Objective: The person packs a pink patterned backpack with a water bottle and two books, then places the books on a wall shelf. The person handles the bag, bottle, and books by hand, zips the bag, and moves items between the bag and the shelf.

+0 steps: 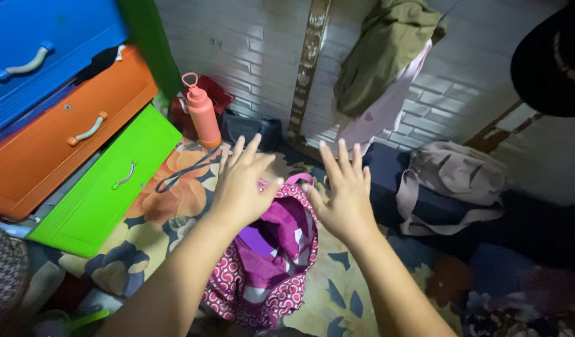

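Two bare hands at frame centre, fingers spread, gripping nothing: left hand (240, 184) and right hand (344, 196) hover over open pink patterned backpack (265, 262), lower centre on floral bedsheet (169, 206). Beyond, upper left: orange bottle (202, 112), coloured drawers (81, 125).

2 bare forearms enter from the bottom edge of the frame and run up toward its centre, ending in the left hand (240, 184) and the right hand (345, 196). No sleeve covers either arm as far back as the lower edge, and neither wrist carries a watch, band or bracelet. The fingers bear no rings. The nails are short and unpainted, showing pale at the fingertips in the middle of the frame
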